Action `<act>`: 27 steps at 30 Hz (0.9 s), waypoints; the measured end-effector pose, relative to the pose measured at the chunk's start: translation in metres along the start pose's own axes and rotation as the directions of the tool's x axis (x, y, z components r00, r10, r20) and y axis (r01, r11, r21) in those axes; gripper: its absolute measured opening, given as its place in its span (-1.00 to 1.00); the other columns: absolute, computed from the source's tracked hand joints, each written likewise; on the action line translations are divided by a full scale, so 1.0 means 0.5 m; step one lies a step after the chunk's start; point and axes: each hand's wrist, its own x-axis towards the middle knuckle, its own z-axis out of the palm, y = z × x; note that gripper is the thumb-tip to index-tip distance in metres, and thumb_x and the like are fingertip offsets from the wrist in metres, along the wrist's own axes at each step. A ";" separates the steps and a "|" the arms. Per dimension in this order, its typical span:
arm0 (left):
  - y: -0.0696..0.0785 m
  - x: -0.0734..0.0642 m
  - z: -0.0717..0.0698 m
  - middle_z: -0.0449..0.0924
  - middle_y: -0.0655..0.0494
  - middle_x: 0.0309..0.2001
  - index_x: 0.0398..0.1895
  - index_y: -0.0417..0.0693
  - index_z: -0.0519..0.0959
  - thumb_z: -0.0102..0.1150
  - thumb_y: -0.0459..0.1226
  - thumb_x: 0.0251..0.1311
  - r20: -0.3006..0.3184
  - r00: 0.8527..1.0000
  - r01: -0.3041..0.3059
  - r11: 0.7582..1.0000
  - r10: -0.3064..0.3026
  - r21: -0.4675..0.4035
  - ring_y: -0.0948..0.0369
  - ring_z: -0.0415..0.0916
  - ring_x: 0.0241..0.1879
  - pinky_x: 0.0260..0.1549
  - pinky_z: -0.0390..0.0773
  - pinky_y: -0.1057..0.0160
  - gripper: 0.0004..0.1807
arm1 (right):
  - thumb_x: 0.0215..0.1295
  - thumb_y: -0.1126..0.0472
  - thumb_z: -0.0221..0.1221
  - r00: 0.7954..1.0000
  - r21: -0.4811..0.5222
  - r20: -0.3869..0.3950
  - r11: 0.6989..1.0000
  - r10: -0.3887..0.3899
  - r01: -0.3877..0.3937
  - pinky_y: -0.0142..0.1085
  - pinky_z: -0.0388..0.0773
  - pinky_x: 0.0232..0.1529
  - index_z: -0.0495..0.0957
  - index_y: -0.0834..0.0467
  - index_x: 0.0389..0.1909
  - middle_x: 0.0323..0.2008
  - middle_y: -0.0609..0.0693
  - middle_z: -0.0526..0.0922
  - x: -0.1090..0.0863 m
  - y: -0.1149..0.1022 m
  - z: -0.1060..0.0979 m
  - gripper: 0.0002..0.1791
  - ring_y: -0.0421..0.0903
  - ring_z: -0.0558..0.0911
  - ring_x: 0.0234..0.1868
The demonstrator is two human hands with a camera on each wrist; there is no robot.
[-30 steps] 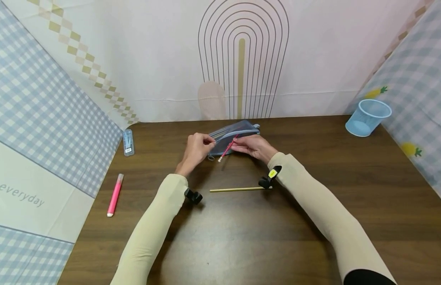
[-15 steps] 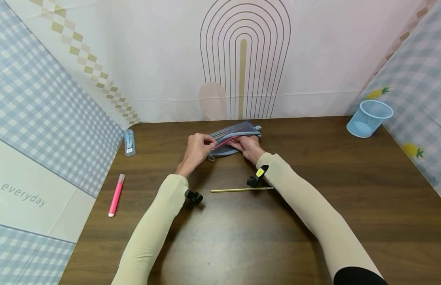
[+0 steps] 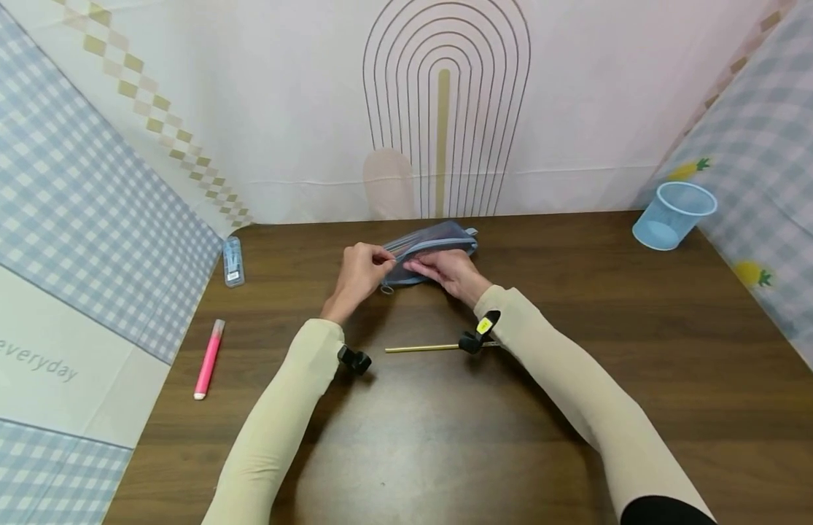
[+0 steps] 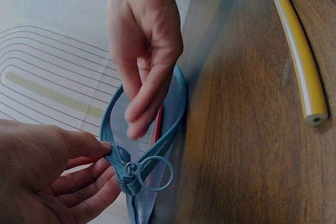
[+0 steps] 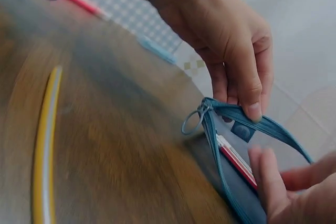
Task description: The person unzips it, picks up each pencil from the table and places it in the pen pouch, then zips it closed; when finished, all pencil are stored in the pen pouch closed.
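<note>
"While you work over the wooden table (image 3: 406, 437), the blue pouch (image 3: 448, 230) is at its far side, straight ahead of you, with its mouth spread. Off to your right, near the far corner, sits a blue cup (image 3: 674, 215), well apart from your work."

"And your hands?"

"Your left hand (image 3: 356, 281) pinches the pouch's rim near the zip end, fingertips clamped on it. Your right hand (image 3: 450, 271) reaches into the mouth with its first two fingers straight and close together; you seem to have nothing gripped there, though its thumb is hard to make out."

"Which step are you on, then?"

"By the look of it, settling pencils in the pouch. Your yellow pencil (image 3: 419, 349) lies on the table, nearer you; your red pencil (image 5: 239, 163) is inside, just beside the right fingers."

"So your next move probably calls for drawing those fingers out without dragging the red pencil along, the left pinch holding the mouth wide."

"Smaller still, you have a pink marker (image 3: 210, 361) on your left and a blue packet (image 3: 232, 261) beyond it. Mind the zip ring (image 4: 172, 172) by your left fingers; it could snag."
</note>
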 end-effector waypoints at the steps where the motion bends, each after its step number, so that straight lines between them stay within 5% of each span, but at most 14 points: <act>1: -0.001 0.000 0.000 0.81 -0.01 -0.26 -0.27 -0.11 0.80 0.30 -0.28 0.25 -0.001 1.000 -0.003 1.000 0.003 0.002 0.14 0.72 -0.31 -0.29 0.66 0.19 -0.87 | 0.41 0.55 0.03 1.000 -0.061 0.023 0.998 -0.006 0.007 -0.38 0.68 -0.07 0.41 0.52 0.27 -0.43 0.17 0.78 -0.006 0.001 -0.002 -0.58 -0.08 0.80 -0.36; 3: -0.003 0.000 -0.001 0.81 -0.01 -0.26 -0.28 -0.12 0.80 0.30 -0.29 0.25 -0.002 1.000 -0.006 1.000 0.006 0.001 0.13 0.72 -0.30 -0.27 0.66 0.18 -0.87 | 0.43 0.49 0.06 0.996 -0.239 0.082 0.970 -0.023 0.042 -0.36 0.71 -0.12 0.46 0.52 0.22 -0.42 0.13 0.78 -0.022 0.002 -0.006 -0.62 -0.12 0.79 -0.36; 5: -0.005 -0.001 -0.001 0.81 0.00 -0.26 -0.28 -0.11 0.80 0.30 -0.29 0.25 -0.001 1.000 -0.005 1.000 0.005 0.003 0.13 0.72 -0.30 -0.27 0.66 0.18 -0.87 | 0.44 0.43 0.10 0.985 -0.472 0.166 0.873 -0.049 0.122 -0.31 0.73 -0.16 0.53 0.51 0.13 -0.40 0.09 0.77 -0.040 0.000 -0.010 -0.68 -0.16 0.77 -0.36; 6: -0.005 -0.002 -0.001 0.81 0.00 -0.26 -0.28 -0.11 0.80 0.30 -0.28 0.25 0.000 1.000 -0.003 1.000 0.003 0.001 0.14 0.72 -0.30 -0.27 0.66 0.18 -0.87 | 0.44 0.38 0.13 0.974 -0.594 0.219 0.783 -0.061 0.183 -0.30 0.73 -0.18 0.58 0.48 0.07 -0.40 0.07 0.77 -0.050 -0.001 -0.012 -0.71 -0.18 0.75 -0.37; 8: -0.006 -0.003 -0.001 0.81 0.00 -0.26 -0.29 -0.11 0.80 0.29 -0.28 0.26 0.004 1.000 0.001 1.000 -0.001 -0.004 0.14 0.72 -0.31 -0.28 0.66 0.19 -0.87 | 0.41 0.31 0.20 0.936 -0.779 0.345 0.535 -0.072 0.328 -0.27 0.72 -0.24 0.67 0.39 -0.06 -0.39 0.06 0.76 -0.071 -0.005 -0.016 -0.76 -0.17 0.72 -0.39; 11: -0.006 -0.005 0.000 0.81 0.00 -0.26 -0.28 -0.10 0.80 0.28 -0.28 0.28 0.012 1.000 0.006 1.000 -0.006 -0.011 0.14 0.71 -0.32 -0.30 0.66 0.19 -0.86 | 0.30 0.24 0.33 0.852 -0.839 0.522 0.156 -0.043 0.522 -0.30 0.66 -0.31 0.75 0.24 -0.26 -0.40 0.02 0.76 -0.101 -0.009 -0.021 -0.87 -0.18 0.66 -0.42; 12: -0.006 -0.005 0.000 0.81 0.00 -0.26 -0.28 -0.10 0.80 0.28 -0.28 0.29 0.013 1.000 0.007 1.000 -0.007 -0.013 0.14 0.71 -0.33 -0.30 0.66 0.19 -0.86 | 0.26 0.22 0.36 0.826 -0.824 0.563 0.058 -0.022 0.563 -0.33 0.64 -0.33 0.76 0.19 -0.32 -0.43 -0.01 0.76 -0.111 -0.009 -0.022 -0.90 -0.21 0.64 -0.44; 14: -0.004 -0.004 0.000 0.81 0.01 -0.26 -0.28 -0.08 0.80 0.27 -0.27 0.29 0.013 1.000 0.009 1.000 -0.009 -0.012 0.14 0.71 -0.33 -0.30 0.66 0.19 -0.86 | 0.20 0.21 0.41 0.795 -0.792 0.605 -0.073 0.039 0.606 -0.40 0.58 -0.35 0.75 0.14 -0.38 -0.45 -0.06 0.75 -0.131 -0.005 -0.023 -0.93 -0.27 0.60 -0.46; 18: -0.002 -0.001 -0.001 0.81 0.01 -0.26 -0.29 -0.08 0.80 0.28 -0.27 0.28 0.011 1.000 0.005 1.000 -0.005 -0.011 0.14 0.72 -0.34 -0.29 0.66 0.18 -0.86 | 0.12 0.22 0.46 0.788 -0.763 0.602 -0.198 0.129 0.615 -0.45 0.54 -0.39 0.70 0.13 -0.43 -0.49 -0.11 0.71 -0.170 0.013 -0.026 -0.89 -0.33 0.57 -0.48; 27: -0.003 -0.001 -0.004 0.81 -0.01 -0.22 -0.26 -0.09 0.80 0.28 -0.27 0.28 0.014 1.000 0.010 1.000 -0.010 -0.015 0.13 0.73 -0.30 -0.26 0.68 0.17 -0.86 | 0.12 0.28 0.43 0.797 -0.745 0.588 -0.292 0.135 0.599 -0.44 0.37 -0.51 0.62 0.10 -0.55 -0.62 -0.17 0.53 -0.201 0.040 -0.033 -0.83 -0.29 0.45 -0.56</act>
